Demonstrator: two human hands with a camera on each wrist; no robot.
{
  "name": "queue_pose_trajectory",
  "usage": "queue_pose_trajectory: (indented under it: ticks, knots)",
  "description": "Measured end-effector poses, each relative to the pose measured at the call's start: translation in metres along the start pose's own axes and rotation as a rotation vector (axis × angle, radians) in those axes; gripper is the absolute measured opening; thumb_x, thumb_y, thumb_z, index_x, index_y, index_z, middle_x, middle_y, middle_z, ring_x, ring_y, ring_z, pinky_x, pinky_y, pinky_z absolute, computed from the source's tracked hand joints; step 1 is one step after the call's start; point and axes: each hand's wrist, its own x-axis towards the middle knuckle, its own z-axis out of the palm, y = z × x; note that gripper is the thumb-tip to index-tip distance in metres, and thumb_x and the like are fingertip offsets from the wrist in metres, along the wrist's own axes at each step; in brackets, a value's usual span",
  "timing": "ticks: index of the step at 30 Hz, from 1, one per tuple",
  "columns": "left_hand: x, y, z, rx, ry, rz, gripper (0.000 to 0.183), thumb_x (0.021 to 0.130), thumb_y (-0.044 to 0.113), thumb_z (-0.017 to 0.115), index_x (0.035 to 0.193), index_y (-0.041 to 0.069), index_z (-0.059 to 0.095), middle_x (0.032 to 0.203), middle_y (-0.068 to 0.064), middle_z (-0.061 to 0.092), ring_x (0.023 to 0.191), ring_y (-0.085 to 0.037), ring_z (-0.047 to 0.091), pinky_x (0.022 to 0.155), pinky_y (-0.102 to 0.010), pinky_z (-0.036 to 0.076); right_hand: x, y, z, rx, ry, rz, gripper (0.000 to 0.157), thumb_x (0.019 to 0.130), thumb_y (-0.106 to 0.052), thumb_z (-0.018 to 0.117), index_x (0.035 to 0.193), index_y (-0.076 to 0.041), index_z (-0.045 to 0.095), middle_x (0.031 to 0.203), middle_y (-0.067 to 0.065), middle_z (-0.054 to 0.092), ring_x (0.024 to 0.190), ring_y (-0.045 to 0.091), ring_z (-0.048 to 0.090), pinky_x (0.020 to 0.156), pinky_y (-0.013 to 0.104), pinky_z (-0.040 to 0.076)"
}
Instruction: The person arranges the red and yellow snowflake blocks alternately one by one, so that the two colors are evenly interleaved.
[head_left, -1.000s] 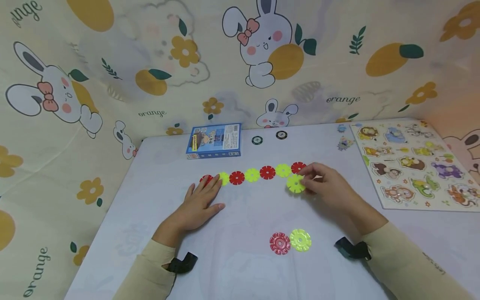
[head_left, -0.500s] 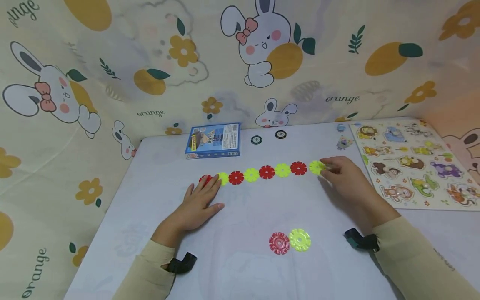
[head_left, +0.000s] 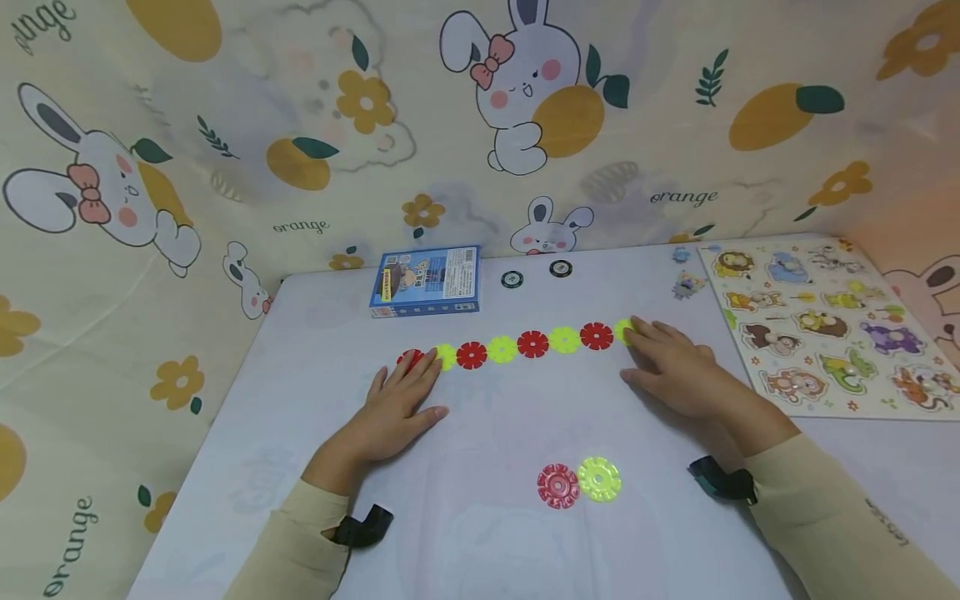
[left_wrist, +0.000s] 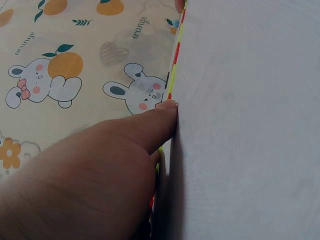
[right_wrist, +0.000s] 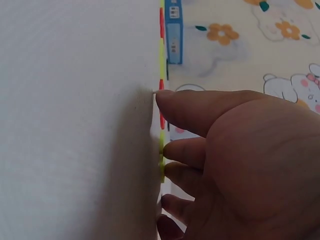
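Red and yellow-green notched plastic discs lie flat in one alternating row across the table. My left hand [head_left: 397, 412] rests with spread fingers on the row's left end, partly covering a red disc [head_left: 407, 357] and the yellow-green disc [head_left: 447, 357] beside it. At the right end, fingertips of my right hand [head_left: 678, 371] lie on a yellow-green disc [head_left: 622, 331], hiding most of it. Its neighbour to the left is a red disc [head_left: 596, 336]. Seen edge-on in the right wrist view, the yellow-green disc [right_wrist: 162, 170] sits under the straightened fingers, with the thumb farther along the row.
Nearer on the table are a larger-looking red disc [head_left: 558, 486] and a yellow-green disc [head_left: 599, 479], side by side. Behind the row stand a blue box [head_left: 426, 283] and two dark round chips [head_left: 512, 279]. An animal puzzle board [head_left: 832, 329] lies at right.
My right hand carried the yellow-green disc from in front of the row to its right end, set it down and slid it left toward the red disc, fingers now straightened. The left hand stayed put.
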Motion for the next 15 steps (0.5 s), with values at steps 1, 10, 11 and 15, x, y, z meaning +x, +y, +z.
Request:
queue_pose_trajectory:
  ticks: [1,10,11,15]
  knots:
    - [0.0000,-0.0003,0.0002,0.000,0.002,0.001,0.079,0.090,0.065,0.045,0.154,0.028,0.018,0.159,0.010,0.007,0.144,-0.023,-0.005,0.108,-0.060,-0.004,0.0003,0.0001,0.0003,-0.002,-0.001,-0.002,0.072,0.090,-0.045,0.062,0.147,-0.009,0.038,0.157,0.012,0.019,0.141,0.039,0.010,0.095,0.075,0.012]
    - [0.0006,-0.0019,0.0021,-0.005,0.013,0.008,0.079,0.089,0.066,0.045,0.154,0.028,0.018,0.159,0.011,0.007,0.144,-0.022,-0.005,0.108,-0.060,-0.005,0.0001,0.0017,0.0002,-0.006,0.004,-0.033,0.071,0.089,-0.042,0.066,0.147,-0.009,0.039,0.157,0.011,0.020,0.142,0.037,0.011,0.095,0.069,0.019]
    - [0.0006,-0.0020,0.0022,-0.005,0.013,0.011,0.079,0.089,0.065,0.045,0.154,0.028,0.018,0.159,0.011,0.007,0.144,-0.023,-0.005,0.108,-0.061,-0.005,-0.0003,0.0014,-0.0002,-0.001,0.001,-0.035,0.072,0.089,-0.042,0.065,0.147,-0.009,0.039,0.157,0.011,0.020,0.142,0.037,0.011,0.095,0.069,0.019]
    - [0.0010,-0.0020,0.0022,0.003,0.020,0.024,0.077,0.091,0.063,0.046,0.154,0.027,0.020,0.159,0.010,0.008,0.144,-0.023,-0.004,0.108,-0.060,-0.004,-0.0008,-0.0003,-0.0028,0.022,-0.001,-0.046,0.073,0.089,-0.044,0.065,0.147,-0.009,0.038,0.157,0.012,0.019,0.141,0.038,0.012,0.095,0.069,0.019]
